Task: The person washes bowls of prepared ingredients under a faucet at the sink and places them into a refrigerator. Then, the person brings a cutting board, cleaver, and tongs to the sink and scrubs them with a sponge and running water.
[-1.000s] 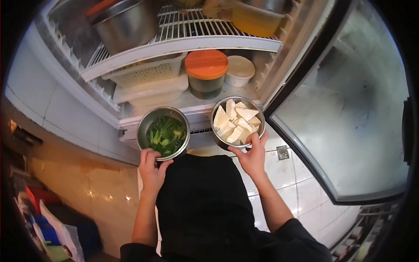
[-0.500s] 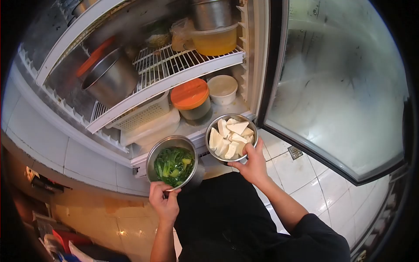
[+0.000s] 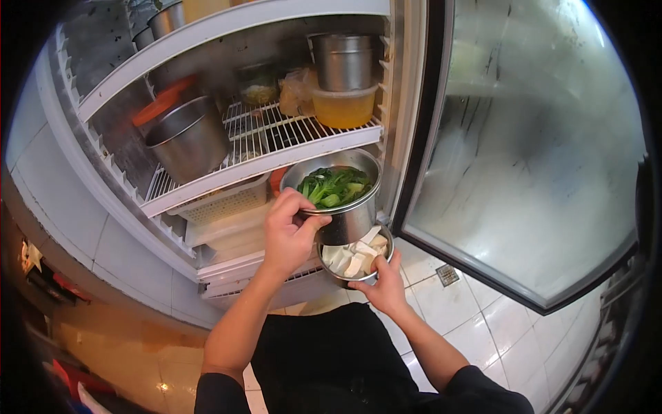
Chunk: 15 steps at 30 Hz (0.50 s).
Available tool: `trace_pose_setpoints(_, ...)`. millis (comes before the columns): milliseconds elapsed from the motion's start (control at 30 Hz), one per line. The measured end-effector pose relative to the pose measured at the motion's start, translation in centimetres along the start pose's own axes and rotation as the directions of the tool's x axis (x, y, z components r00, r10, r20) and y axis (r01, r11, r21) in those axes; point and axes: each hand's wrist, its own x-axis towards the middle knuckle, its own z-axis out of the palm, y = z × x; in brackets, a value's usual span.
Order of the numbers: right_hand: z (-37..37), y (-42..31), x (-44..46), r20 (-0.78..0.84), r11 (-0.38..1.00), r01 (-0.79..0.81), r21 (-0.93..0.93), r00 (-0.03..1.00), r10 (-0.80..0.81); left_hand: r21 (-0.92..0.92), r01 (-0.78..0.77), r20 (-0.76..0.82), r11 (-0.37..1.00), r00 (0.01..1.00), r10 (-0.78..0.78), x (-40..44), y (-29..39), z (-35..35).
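Observation:
My left hand (image 3: pixel 295 231) grips the near rim of a steel pot of green leafy vegetables (image 3: pixel 334 188), raised in front of the fridge's middle shelf. Lower and slightly to the right, my right hand (image 3: pixel 383 283) holds the rim of a steel bowl of white tofu-like pieces (image 3: pixel 355 259), thumb inside the edge. The vegetable pot overlaps the far part of this bowl in view; whether they touch I cannot tell.
The fridge's wire shelf (image 3: pixel 269 127) bears a tilted steel pot (image 3: pixel 189 138) and a tub of yellow liquid (image 3: pixel 343 107) under another pot. Below is a white basket (image 3: pixel 224 200). The glass door (image 3: pixel 531 152) stands open at right.
My left hand has lifted the vegetable pot up and to the right, toward the shelf. The bowl of white pieces has moved lower in view, and the view has shifted to show more of the upper shelves.

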Motion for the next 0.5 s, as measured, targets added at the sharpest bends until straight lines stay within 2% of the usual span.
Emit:
trace_pose_setpoints(67, 0.0, 0.0, -0.1, 0.016, 1.000, -0.024, 0.005, 1.000, 0.024, -0.026, -0.047, -0.021, 0.999, 0.999, 0.046, 0.8, -0.7, 1.1)
trace_pose_setpoints(167, 0.2, 0.2, -0.1, 0.058, 0.997, -0.079, 0.023, 0.995, 0.078, 0.127, -0.088, -0.050, 0.988, 0.994, 0.095, 1.3, -1.0, 2.4)
trace_pose_setpoints(300, 0.6, 0.7, -0.3, 0.018, 1.000, -0.021, -0.009, 1.000, 0.021, 0.087, -0.105, -0.085, 0.991, 0.990, 0.112, 1.5, -1.9, 3.5)
trace_pose_setpoints(367, 0.5, 0.5, -0.2, 0.066, 1.000, -0.031, 0.004, 0.997, 0.031, 0.210, -0.174, -0.068, 0.962, 0.979, 0.192, 1.6, -1.8, 3.4)
trace_pose_setpoints(500, 0.6, 0.4, -0.2, 0.095, 0.995, -0.093, 0.023, 0.991, 0.091, 0.234, -0.188, -0.087, 0.954, 0.973, 0.213, 2.8, -2.7, 3.8)
